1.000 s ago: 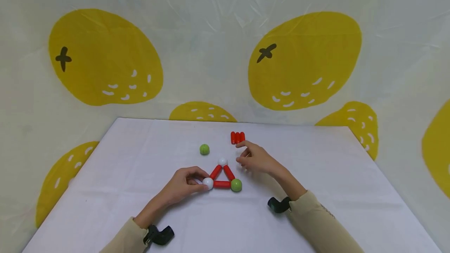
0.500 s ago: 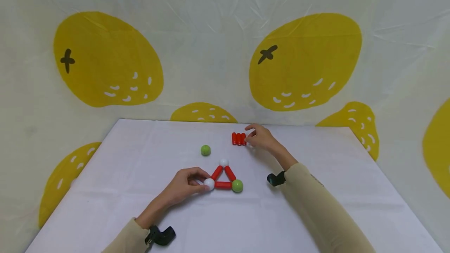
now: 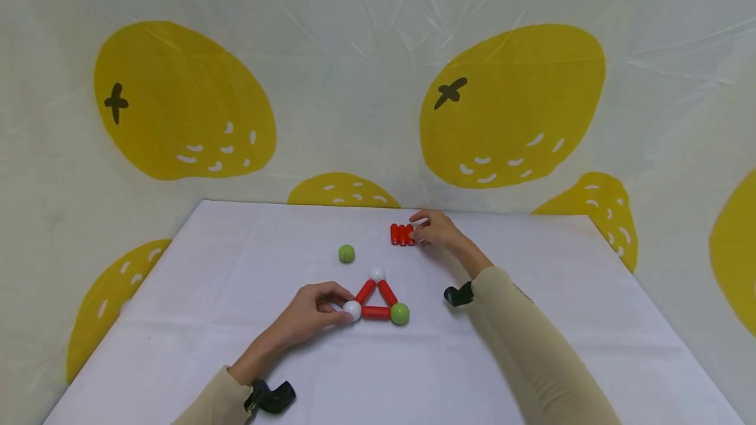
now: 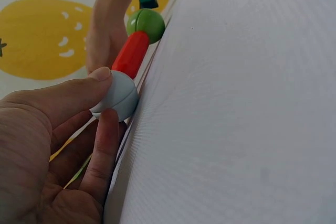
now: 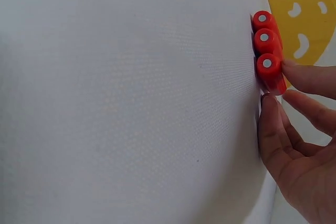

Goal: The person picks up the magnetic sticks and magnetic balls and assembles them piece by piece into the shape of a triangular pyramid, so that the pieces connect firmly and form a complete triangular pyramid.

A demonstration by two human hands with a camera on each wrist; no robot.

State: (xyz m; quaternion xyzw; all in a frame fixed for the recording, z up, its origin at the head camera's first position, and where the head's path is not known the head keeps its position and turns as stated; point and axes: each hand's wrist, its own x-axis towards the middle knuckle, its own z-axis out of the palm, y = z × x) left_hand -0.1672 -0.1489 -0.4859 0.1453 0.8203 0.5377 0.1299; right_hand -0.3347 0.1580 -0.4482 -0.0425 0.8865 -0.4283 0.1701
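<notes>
A triangle of three red magnetic rods [image 3: 376, 313] and three balls lies flat on the table. Its near left corner is a white ball [image 3: 352, 310], which my left hand [image 3: 315, 310] pinches between thumb and fingers; the left wrist view shows this grip on the white ball [image 4: 122, 95] closely. A green ball [image 3: 399, 313] forms the near right corner, another white ball [image 3: 377, 274] the far one. Farther back, three loose red rods [image 3: 402, 235] lie side by side. My right hand [image 3: 440, 229] pinches the rightmost red rod [image 5: 270, 69], its thumb on the rod's side.
A loose green ball [image 3: 346, 254] sits beyond the triangle, to its left. The white-covered table [image 3: 266, 241] ends at a wall cloth [image 3: 348, 84] printed with yellow fruit, close behind the loose rods. Each sleeve carries a black wrist device [image 3: 272, 397].
My right hand has moved back, away from the triangle's right side, to the rightmost loose rod, and has taken hold of it. The left hand stays on the white ball.
</notes>
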